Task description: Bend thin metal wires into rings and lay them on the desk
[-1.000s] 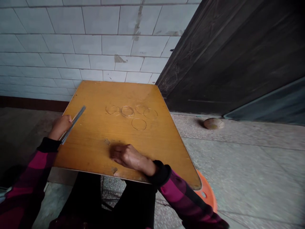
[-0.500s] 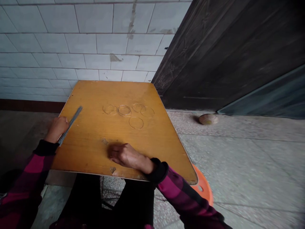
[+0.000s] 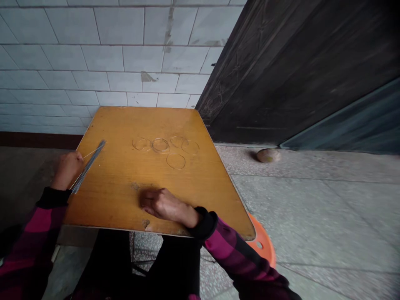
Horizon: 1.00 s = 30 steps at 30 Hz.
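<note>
At the table's left edge, my left hand (image 3: 68, 168) pinches a thin wire (image 3: 91, 153) that stands out at a slant from a bundle of straight grey wires (image 3: 90, 163). The bundle lies lengthwise on the table, just right of that hand. My right hand (image 3: 164, 204) rests on the wood near the front edge, its fingers curled closed; whatever is inside them is hidden. Beyond it lie several thin wire rings, some overlapping, among them a darker ring (image 3: 169, 146) and a single ring (image 3: 185, 161) nearer to me.
The wooden table (image 3: 118, 125) stands against a white tiled wall (image 3: 142, 58). A dark door (image 3: 281, 83) rises at the right. An orange stool (image 3: 268, 246) shows under the right front corner, and a roundish object (image 3: 268, 155) lies on the floor.
My left hand has lifted slightly away from the bundle, and one wire now slants apart from the others in its fingers. My right hand stays where it was. The view has shifted slightly.
</note>
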### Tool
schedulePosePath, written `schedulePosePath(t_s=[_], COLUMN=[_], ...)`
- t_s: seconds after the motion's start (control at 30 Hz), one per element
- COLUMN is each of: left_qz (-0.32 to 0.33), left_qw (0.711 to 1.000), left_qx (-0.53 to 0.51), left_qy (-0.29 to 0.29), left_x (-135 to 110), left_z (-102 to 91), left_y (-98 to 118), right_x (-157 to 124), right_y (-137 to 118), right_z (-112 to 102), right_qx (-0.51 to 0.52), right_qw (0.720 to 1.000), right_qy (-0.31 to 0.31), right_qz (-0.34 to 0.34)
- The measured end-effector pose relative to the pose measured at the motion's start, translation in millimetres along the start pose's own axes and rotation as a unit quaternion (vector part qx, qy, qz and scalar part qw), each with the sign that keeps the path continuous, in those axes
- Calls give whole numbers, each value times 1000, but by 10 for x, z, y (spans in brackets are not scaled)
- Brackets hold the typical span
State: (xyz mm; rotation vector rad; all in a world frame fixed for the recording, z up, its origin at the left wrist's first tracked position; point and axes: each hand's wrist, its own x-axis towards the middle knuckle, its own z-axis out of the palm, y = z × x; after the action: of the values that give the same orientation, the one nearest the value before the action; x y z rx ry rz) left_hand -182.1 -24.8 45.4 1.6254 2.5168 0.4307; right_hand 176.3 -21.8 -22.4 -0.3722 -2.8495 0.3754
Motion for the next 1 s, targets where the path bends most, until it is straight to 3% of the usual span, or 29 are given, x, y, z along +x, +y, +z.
schedulePosePath(t_s=[0.1,0.2,0.27,0.33,0.4,0.5,0.53,0.63,0.73,0.8,0.9,0.93,1.0], left_qz=[-9,31,74,133,261,394,419,448,440,431,323,256,129], left_qw=[997,995,994,989,960,904,891,870,851,830,813,793,722], left_qx=[65,51,28,-2,-87,-160,-172,-198,-255,-329,-485,-548,-668], left_qy=[42,75,81,71,57,39,33,55,131,129,-12,-67,-127], left_x=[-57,-118,-179,-269,-379,-532,-566,-623,-682,-746,-813,-811,-770], left_z=[-32,-21,45,177,362,637,703,783,757,764,868,914,990], left_y=[86,193,348,597,908,1349,1458,1622,1612,1590,1599,1608,1622], right_x=[1,6,19,42,72,101,102,81,50,39,45,51,66], right_y=[0,-4,7,46,115,256,303,413,486,524,558,561,560], right_z=[3,-11,-23,-29,-33,-61,-82,-177,-278,-323,-335,-325,-291], right_qx=[12,66,143,251,385,577,610,665,701,717,743,754,772], right_qw=[1000,997,987,952,872,687,639,540,462,415,361,348,331], right_qy=[3,24,71,155,257,375,401,447,480,504,506,497,476], right_qz=[-1,9,33,84,158,235,243,257,254,244,247,252,262])
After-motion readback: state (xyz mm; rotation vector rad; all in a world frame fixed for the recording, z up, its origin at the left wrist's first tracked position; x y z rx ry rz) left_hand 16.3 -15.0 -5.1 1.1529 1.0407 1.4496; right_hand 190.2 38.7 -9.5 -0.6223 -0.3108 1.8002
